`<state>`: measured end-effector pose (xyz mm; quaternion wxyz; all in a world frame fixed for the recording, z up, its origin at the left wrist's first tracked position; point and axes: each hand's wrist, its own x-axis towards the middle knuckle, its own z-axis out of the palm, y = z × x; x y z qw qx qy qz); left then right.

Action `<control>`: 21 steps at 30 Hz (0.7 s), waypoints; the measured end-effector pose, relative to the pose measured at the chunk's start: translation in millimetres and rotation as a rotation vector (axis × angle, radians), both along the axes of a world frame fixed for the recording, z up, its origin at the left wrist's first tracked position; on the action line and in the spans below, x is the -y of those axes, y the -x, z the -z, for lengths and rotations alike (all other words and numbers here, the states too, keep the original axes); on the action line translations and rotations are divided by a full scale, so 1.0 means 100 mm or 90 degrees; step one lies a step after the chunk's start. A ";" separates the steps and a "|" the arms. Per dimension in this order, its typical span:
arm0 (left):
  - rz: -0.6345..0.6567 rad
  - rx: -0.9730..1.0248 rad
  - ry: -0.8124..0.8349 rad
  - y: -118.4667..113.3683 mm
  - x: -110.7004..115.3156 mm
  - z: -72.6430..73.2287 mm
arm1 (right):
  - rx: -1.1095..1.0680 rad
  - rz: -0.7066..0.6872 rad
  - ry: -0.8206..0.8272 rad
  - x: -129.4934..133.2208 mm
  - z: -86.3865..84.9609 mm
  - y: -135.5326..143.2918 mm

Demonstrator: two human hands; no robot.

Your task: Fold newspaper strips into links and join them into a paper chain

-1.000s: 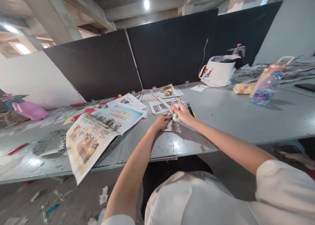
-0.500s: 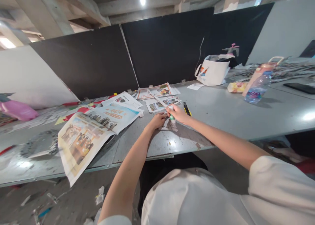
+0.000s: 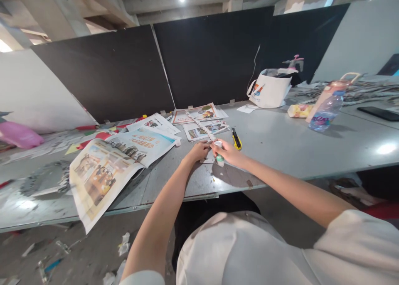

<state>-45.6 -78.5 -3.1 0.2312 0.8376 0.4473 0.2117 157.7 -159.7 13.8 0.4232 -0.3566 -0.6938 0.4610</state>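
Observation:
In my right hand (image 3: 227, 153) is a white and green glue stick (image 3: 220, 159), held upright low over the table with my fingers wrapped round it. My left hand (image 3: 198, 151) rests just to its left, fingers bent and pressing a small piece of paper (image 3: 206, 160) to the tabletop. From between the hands a narrow zigzag strip of folded paper (image 3: 200, 126) runs away across printed sheets (image 3: 204, 132). A yellow and black utility knife (image 3: 236, 139) lies right of my right hand. By the newspaper's edge sits a small white cap (image 3: 177, 143).
An open newspaper (image 3: 106, 168) overhangs the table's front edge at left, near a ring of folded paper (image 3: 46, 178). At right stand a white bag (image 3: 269, 89), a water bottle (image 3: 326, 112), and a pink tumbler (image 3: 335, 87); a phone (image 3: 378, 113) lies beyond. A black partition (image 3: 215, 60) closes the back.
My right hand has moved slightly toward me with the glue stick, which now stands nearer the front of the paper piece. My left hand stays about where it was. The view has shifted a little.

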 end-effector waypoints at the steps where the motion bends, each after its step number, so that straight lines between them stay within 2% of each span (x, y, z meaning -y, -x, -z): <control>1: 0.002 0.004 -0.002 0.00 0.01 -0.01 | -0.026 -0.016 0.014 0.04 0.00 0.00; 3: 0.012 0.013 -0.011 0.01 0.03 -0.01 | -0.109 -0.071 0.067 0.08 -0.06 -0.01; 6: 0.017 0.023 -0.028 0.02 0.07 -0.02 | -0.228 -0.157 0.150 0.00 -0.32 -0.09; 9: -0.065 0.002 -0.077 0.03 0.13 -0.06 | -0.269 -0.114 0.130 -0.28 -0.66 -0.27; 12: -0.205 -0.096 -0.116 0.06 0.19 -0.12 | -0.232 0.018 0.057 -0.73 -0.82 -0.49; 15: -0.321 -0.182 -0.084 0.09 0.24 -0.18 | -0.175 0.214 -0.013 -1.17 -0.73 -0.72; 17: -0.362 -0.204 -0.044 0.10 0.24 -0.19 | -0.166 0.282 0.013 -1.37 -0.57 -0.86; 21: -0.387 -0.188 -0.007 0.10 0.19 -0.15 | -0.239 0.291 0.075 -1.50 -0.22 -1.16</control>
